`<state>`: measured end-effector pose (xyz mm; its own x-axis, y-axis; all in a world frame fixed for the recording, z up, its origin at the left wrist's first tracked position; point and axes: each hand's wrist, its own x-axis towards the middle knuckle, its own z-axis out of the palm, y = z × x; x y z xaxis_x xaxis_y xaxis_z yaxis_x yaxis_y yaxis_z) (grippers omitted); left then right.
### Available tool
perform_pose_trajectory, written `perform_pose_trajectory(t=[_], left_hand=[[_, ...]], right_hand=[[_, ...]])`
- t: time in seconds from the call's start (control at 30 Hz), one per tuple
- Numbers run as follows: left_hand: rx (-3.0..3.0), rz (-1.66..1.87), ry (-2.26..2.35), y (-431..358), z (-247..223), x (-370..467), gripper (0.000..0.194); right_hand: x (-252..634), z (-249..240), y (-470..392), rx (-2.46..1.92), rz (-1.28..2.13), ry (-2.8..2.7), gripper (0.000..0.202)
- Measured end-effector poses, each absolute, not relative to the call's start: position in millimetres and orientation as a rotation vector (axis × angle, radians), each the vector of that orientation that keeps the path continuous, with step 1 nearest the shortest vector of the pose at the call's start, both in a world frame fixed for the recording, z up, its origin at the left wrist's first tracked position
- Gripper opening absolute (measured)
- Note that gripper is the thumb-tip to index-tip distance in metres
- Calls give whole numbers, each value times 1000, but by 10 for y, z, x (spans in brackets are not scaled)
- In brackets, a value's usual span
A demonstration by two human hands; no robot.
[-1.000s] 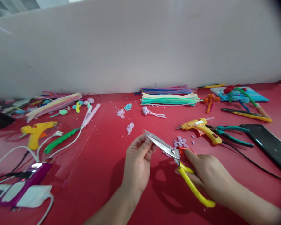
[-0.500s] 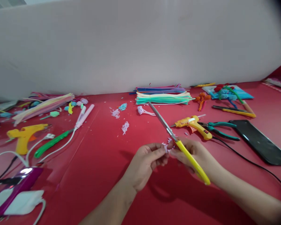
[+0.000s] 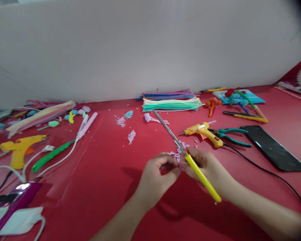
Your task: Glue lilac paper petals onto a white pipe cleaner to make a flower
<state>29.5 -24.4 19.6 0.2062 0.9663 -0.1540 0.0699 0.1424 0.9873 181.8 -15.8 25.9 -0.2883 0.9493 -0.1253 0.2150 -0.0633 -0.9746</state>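
Yellow-handled scissors lie across my right hand, their long metal blades pointing up and left. The right thumb and fingertips are closed close to my left hand. My left thumb and index finger are bent together in a pinch; whatever is between them is too small or hidden to make out. Small lilac fuzzy clippings lie on the red table just beyond the fingertips. Past the blade tips rests a lilac pipe-cleaner piece with a curled head and thin stems.
Bundled pipe cleaners lie at the back. On the right are a yellow glue gun, pliers and a black phone. On the left are another glue gun, a green-handled tool, a pink iron and cables.
The view has shifted slightly. My left fingers have curled more, and the lilac bits seen at the fingertips are now on the table beyond them. The scissors stay in my right hand.
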Motion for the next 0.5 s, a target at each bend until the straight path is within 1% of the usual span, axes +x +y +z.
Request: perform_pose_trajectory(t=[0.1,0.2,0.27,0.33,0.43,0.5], left_hand=[[1437,936,1234,-261,206,327,6],[1381,964,1219,-257,177,315,5],[1203,1028,1197,-232,160,280,1],[969,1146,1160,-193,158,233,3],[694,1331,1118,-133,174,164,9],[616,1385,1108,-109,182,130,10]], right_hand=[[1801,269,-166,-1287,1410,-1544,11],[1842,238,-150,-1290,1335,-1624,13],[1907,196,-130,-1344,1158,-1760,19],[1980,151,-114,-1451,900,-1949,25],[2052,93,-114,-1583,538,-2228,27],[2059,54,-127,-1611,366,-2360,27]])
